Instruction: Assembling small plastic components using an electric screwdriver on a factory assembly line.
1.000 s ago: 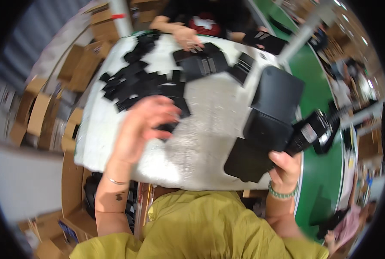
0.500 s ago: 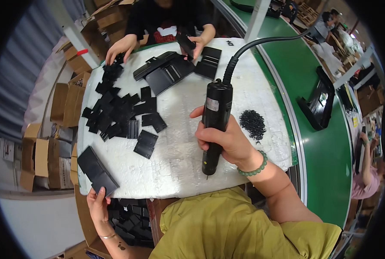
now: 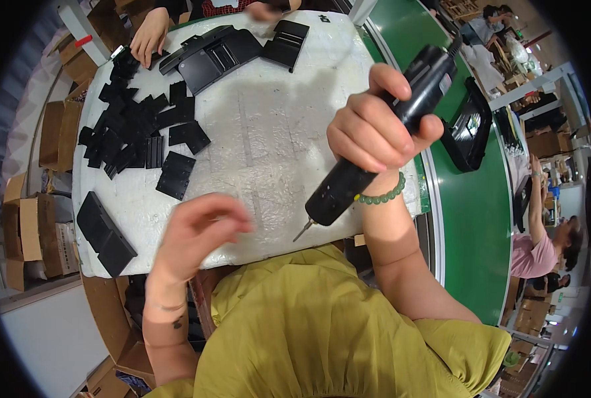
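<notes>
My right hand (image 3: 381,126) is wrapped round a black electric screwdriver (image 3: 340,194), raised over the table's right side. Its bit slants down to the left, above the near edge and touching nothing. My left hand (image 3: 202,232) hovers over the near edge with fingers loosely curled, slightly blurred, and nothing visible in them. Left of it, a black stepped plastic panel (image 3: 105,232) lies at the table's near-left corner. A heap of small black plastic plates (image 3: 129,126) covers the left part of the table, one flat plate (image 3: 176,176) lying nearest to me.
Across the white-covered table (image 3: 262,152), a co-worker's hand (image 3: 151,36) reaches by the heap; large black housings (image 3: 209,56) and a smaller black part (image 3: 286,45) lie nearby. A green conveyor (image 3: 471,232) runs at right, carrying a black frame (image 3: 469,126). Cardboard boxes (image 3: 33,229) stand left.
My left hand has released the stepped panel and moved right. My right hand has lifted and turned the screwdriver, tilting it and hiding the pile of small black screws. The view has shifted.
</notes>
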`<state>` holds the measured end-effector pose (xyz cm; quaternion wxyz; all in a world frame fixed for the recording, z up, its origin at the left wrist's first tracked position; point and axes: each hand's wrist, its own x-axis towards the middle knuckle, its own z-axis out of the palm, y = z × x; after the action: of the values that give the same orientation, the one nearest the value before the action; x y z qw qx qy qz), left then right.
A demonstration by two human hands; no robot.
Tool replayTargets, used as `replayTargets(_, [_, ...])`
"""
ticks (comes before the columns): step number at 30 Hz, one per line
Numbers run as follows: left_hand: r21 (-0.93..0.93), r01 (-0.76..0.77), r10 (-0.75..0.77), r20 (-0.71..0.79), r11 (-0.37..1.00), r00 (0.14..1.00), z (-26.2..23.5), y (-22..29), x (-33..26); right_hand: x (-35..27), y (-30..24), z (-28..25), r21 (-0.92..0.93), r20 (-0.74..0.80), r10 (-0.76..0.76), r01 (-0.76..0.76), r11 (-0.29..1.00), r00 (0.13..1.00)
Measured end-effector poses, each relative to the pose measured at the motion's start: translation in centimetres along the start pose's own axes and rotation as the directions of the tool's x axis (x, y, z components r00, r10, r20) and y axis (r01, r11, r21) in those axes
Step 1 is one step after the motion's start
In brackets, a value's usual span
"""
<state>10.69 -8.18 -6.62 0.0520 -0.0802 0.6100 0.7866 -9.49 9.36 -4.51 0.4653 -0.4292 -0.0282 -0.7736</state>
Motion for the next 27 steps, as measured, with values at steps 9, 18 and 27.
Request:
replayTargets(9, [0.190,0.033,-0.128,0.516,0.981,0.847,9.1,0.5,6.0,-0.4,-0.2,2.0,0.139,0.355,0.000,-0.052,0.989,0.935])
replayTargets(18, [0.144,-0.027,-0.047,0.485,0.989,0.873,9.9,-0.3,6.9,-0.7,-1.1,1.5,0.115,0.381,0.033,-0.083,0.990,0.924])
replayTargets(27, [0.220,0.028,-0.126,0.444,0.975,0.887,9.9,0.0,7.1,-1.0,-0.8,2.4,-0.108,0.318,0.084,-0.052,0.993,0.944])
